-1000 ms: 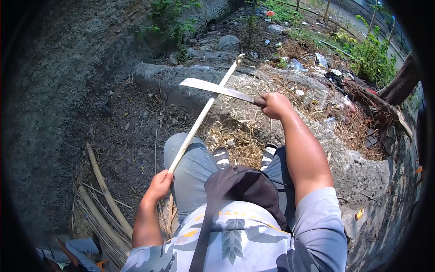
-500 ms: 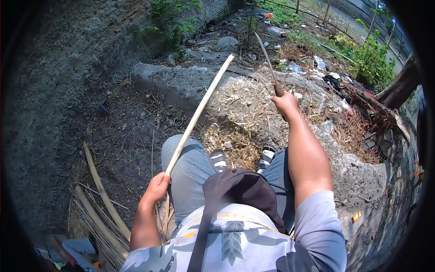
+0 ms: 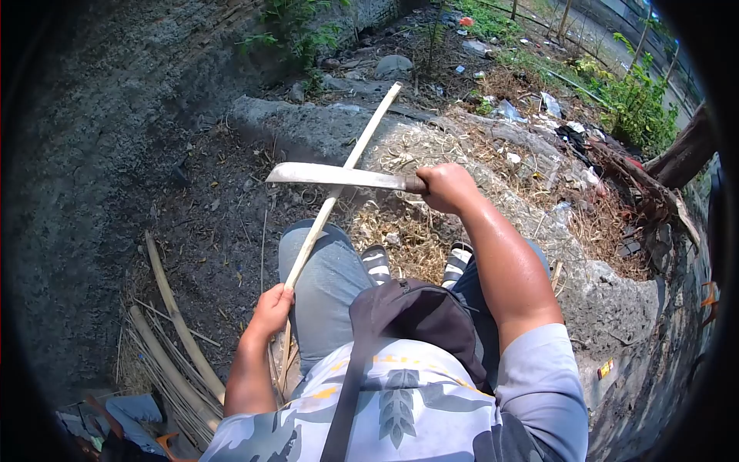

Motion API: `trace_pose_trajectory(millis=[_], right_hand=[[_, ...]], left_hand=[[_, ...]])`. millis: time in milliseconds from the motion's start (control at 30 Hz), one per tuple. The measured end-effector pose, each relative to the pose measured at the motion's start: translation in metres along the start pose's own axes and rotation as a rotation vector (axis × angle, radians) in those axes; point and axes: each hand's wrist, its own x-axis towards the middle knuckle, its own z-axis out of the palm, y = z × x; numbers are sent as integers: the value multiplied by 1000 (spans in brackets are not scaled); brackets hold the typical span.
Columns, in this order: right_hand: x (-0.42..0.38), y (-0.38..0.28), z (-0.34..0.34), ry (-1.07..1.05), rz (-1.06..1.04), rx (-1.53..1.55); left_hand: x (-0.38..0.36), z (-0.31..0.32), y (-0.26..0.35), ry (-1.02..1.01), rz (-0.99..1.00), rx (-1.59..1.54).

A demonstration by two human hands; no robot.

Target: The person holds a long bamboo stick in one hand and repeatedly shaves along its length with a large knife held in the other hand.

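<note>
My left hand [image 3: 271,309] is closed around the lower part of a long pale wooden stick [image 3: 371,129], which slants up and away across my left knee. In my right hand [image 3: 449,187] is the handle of a machete [image 3: 331,175]. Its broad blade points left and crosses over the stick at about its middle, overlapping it in this view. Pale curled shavings [image 3: 412,150] lie on the ground beyond my feet.
Long curved poles [image 3: 173,308] and thin strips lie in a pile at my left. A rough wall [image 3: 77,154] rises on that side. A dark bag [image 3: 416,323] rests on my lap. Litter and a tree trunk [image 3: 685,146] are at right. Part of another person [image 3: 135,412] shows at lower left.
My right hand has moved left and slightly down, swinging the machete from pointing upward to lying across the stick. My left hand keeps its hold on the stick.
</note>
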Motion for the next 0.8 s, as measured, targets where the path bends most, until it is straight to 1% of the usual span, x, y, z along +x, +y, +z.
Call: trace_pose_trajectory(millis=[67,100,167,267,300,367,433,500,533,633,667,700,733,767,800], right_hand=[[-3,11,-16,-19,264,175],[1,26,-7,50,351,217],[2,47,-5,33,488,278],[-6,44,-15,12,425,224],[-4,43,-8,-2,342,238],[-8,14,-22,-116,263,276],[-9,-9,-21,-170,54,167],[-8,-36,-27,-241,-61,-4],[-8,-42,-32,-268,-84,-62],[0,-17,-14,-179,23,44],[2,-5,-17,-160,97,93],[2,9,-11,-89,223,187],[4,26,-5,-72,289,220],[4,42,2,-64,284,243],[2,43,-3,-100,305,241]], left_hand=[[4,-1,1,8,11,-6],[4,0,6,14,3,5],[-1,-4,14,10,-22,33],[3,-4,18,-14,-45,45],[5,-4,11,-22,-52,25],[6,-3,5,-28,-42,3],[5,-2,4,-20,-9,0],[4,-3,10,-15,-4,7],[2,-4,18,-6,3,34],[-3,-4,18,20,8,81],[-1,-3,17,32,15,86],[-1,-2,22,38,12,103],[-2,-3,30,43,9,120],[-3,-4,35,46,4,138],[-3,-5,37,38,-10,140]])
